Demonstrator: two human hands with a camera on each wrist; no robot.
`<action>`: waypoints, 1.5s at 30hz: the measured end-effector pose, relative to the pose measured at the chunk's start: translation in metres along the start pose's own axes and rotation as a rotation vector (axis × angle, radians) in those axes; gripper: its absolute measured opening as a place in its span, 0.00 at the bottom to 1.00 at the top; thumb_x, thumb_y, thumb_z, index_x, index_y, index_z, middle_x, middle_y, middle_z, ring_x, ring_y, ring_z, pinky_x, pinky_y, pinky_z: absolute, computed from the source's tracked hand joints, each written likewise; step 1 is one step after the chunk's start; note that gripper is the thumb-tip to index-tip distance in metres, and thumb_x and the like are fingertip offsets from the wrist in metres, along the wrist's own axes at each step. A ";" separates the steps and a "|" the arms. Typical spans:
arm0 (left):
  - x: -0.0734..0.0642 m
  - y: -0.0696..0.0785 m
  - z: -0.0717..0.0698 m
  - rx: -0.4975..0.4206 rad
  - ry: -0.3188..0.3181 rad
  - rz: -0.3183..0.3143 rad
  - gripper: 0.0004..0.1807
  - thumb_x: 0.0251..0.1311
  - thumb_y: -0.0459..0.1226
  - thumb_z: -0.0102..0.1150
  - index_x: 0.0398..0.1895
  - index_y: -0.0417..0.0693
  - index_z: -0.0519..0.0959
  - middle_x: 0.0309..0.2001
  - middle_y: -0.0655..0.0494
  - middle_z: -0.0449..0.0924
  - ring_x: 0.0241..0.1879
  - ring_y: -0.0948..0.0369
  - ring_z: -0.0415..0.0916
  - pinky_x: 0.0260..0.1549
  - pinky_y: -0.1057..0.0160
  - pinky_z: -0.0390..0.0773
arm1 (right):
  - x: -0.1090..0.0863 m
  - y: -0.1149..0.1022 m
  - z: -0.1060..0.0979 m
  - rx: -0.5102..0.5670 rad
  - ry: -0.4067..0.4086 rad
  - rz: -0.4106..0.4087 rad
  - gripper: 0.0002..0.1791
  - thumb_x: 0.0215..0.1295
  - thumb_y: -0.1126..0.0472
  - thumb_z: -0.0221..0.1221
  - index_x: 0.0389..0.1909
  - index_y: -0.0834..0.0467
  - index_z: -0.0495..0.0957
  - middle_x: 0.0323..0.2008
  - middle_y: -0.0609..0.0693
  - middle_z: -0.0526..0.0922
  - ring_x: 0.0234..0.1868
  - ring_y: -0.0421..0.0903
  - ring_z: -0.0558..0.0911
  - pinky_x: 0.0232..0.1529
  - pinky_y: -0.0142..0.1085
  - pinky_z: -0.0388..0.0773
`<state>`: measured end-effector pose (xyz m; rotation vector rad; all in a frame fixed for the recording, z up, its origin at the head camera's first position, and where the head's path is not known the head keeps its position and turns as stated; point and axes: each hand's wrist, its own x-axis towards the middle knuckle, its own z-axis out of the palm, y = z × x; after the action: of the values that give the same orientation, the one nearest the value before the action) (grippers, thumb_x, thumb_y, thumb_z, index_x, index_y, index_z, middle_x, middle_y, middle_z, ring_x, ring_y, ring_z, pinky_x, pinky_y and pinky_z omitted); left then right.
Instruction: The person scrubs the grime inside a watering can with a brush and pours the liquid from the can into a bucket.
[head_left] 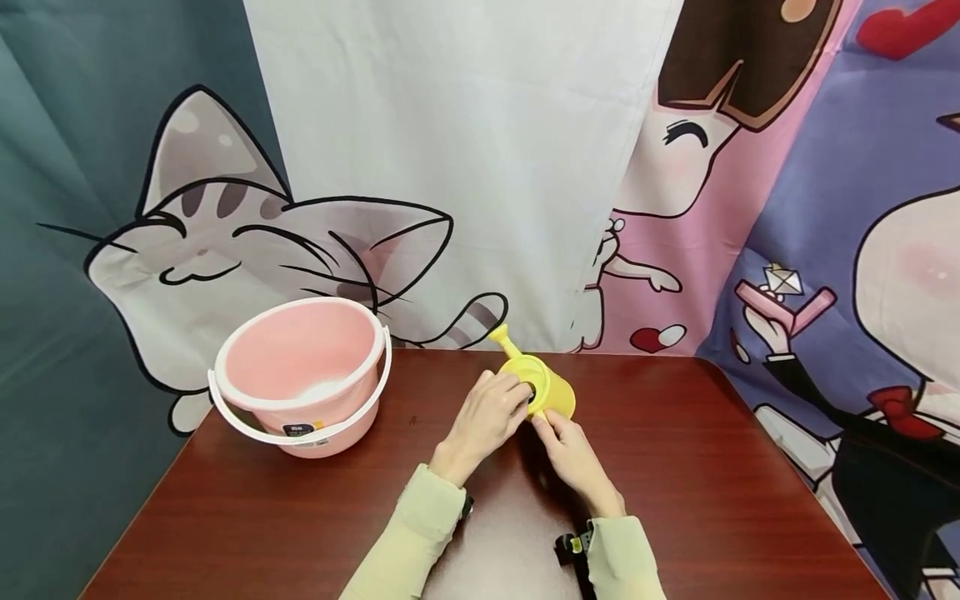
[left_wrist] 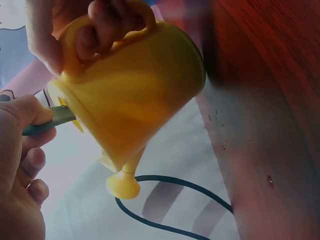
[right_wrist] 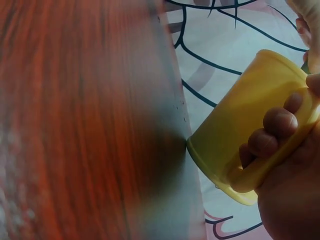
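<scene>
A yellow watering can [head_left: 558, 398] is held tilted over the table, its spout with a round rose [left_wrist: 123, 186] pointing away. My right hand [head_left: 573, 457] grips the can's loop handle [right_wrist: 280, 167], with its fingers curled through the loop. At the can's top opening, my left hand [head_left: 483, 421] pinches a dark green, handle-like piece [left_wrist: 60, 117] between thumb and fingers. The other end of that piece is hidden inside the can, so its kind does not show. Whether the can's base touches the table, I cannot tell.
On the left of the brown table [head_left: 690, 467] stands a pink bucket [head_left: 300, 354] with a white rim and its white handle [head_left: 262, 436] folded down in front. A printed cartoon curtain [head_left: 465, 125] hangs behind the table's far edge. A few water drops [left_wrist: 270, 181] lie on the tabletop.
</scene>
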<state>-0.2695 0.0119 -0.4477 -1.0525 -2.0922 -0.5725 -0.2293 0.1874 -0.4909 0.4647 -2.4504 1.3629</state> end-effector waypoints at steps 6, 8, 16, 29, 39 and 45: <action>0.002 0.003 -0.005 0.008 -0.007 0.016 0.09 0.54 0.30 0.67 0.27 0.49 0.75 0.26 0.58 0.68 0.29 0.60 0.66 0.32 0.63 0.62 | 0.000 0.001 0.001 -0.004 -0.008 0.009 0.18 0.75 0.57 0.51 0.21 0.51 0.65 0.20 0.39 0.60 0.24 0.38 0.65 0.27 0.33 0.64; 0.003 0.005 -0.007 0.017 0.002 0.023 0.08 0.54 0.31 0.67 0.27 0.49 0.75 0.26 0.58 0.68 0.29 0.61 0.66 0.32 0.63 0.62 | -0.001 0.002 0.001 -0.005 -0.006 0.015 0.18 0.75 0.57 0.51 0.21 0.50 0.65 0.20 0.39 0.60 0.24 0.38 0.65 0.27 0.33 0.64; 0.007 0.008 -0.015 0.024 0.039 0.044 0.09 0.52 0.31 0.67 0.26 0.49 0.74 0.25 0.59 0.65 0.28 0.62 0.63 0.30 0.64 0.60 | 0.000 0.004 0.000 -0.001 -0.003 0.025 0.18 0.76 0.56 0.51 0.22 0.50 0.65 0.21 0.39 0.61 0.25 0.39 0.66 0.28 0.33 0.64; 0.010 0.010 -0.016 0.036 0.075 0.063 0.10 0.48 0.30 0.64 0.24 0.49 0.71 0.24 0.59 0.63 0.27 0.62 0.62 0.29 0.64 0.59 | 0.000 0.005 -0.001 0.015 0.016 0.008 0.19 0.75 0.58 0.52 0.20 0.51 0.64 0.20 0.39 0.59 0.23 0.37 0.63 0.25 0.33 0.62; 0.004 0.005 -0.007 0.031 0.029 -0.009 0.11 0.49 0.30 0.66 0.23 0.49 0.71 0.24 0.60 0.63 0.28 0.61 0.64 0.30 0.63 0.59 | 0.000 0.004 -0.001 0.016 0.016 0.022 0.18 0.75 0.57 0.52 0.21 0.51 0.65 0.21 0.40 0.62 0.25 0.38 0.66 0.27 0.33 0.64; 0.001 0.002 0.001 0.022 0.023 -0.043 0.08 0.51 0.30 0.65 0.26 0.49 0.75 0.24 0.60 0.66 0.28 0.61 0.66 0.30 0.63 0.60 | -0.001 0.005 -0.001 0.021 0.013 0.032 0.18 0.75 0.57 0.52 0.21 0.51 0.66 0.21 0.40 0.63 0.26 0.38 0.67 0.28 0.33 0.65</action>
<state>-0.2685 0.0142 -0.4472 -0.9865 -2.1012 -0.5788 -0.2307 0.1906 -0.4946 0.4227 -2.4452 1.4014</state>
